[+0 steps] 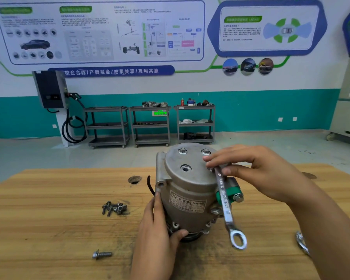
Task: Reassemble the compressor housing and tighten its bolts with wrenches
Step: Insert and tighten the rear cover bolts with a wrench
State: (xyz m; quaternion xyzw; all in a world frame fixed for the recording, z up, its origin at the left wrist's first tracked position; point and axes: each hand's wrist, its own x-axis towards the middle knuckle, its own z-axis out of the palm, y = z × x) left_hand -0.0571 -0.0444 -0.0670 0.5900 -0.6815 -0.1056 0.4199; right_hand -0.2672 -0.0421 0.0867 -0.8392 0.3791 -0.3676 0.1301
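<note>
Head view shows the compressor [187, 199] standing on end near the middle of the wooden table [49, 199], its round end cover [190, 160] up and tipped a little toward the camera. Two seated bolts [182, 150] sit side by side on the cover's far edge, and an empty bolt hole [186, 168] lies nearer, left of centre.

The combination wrench [223, 197] has its far end at the cover's right rim, apparently on a fastener hidden under the fingers. Its long axis runs from there down the housing's right side toward the person, with the ring end [238, 240] hanging free off the body.

The right hand [257, 168] pinches the wrench close to that upper end, fingers over and thumb under. The left hand [160, 229] grips the lower left of the housing, thumb curled round the base, steadying it.

Any swing of the handle would likely sweep across the right flank, where a green fitting [228, 196] stands just behind the shank.

A pile of loose bolts [114, 208] lies left of the compressor, nearer the left hand, and a single bolt [101, 254] lies closer to the person. A second wrench [301, 243] shows partly behind the right forearm.
</note>
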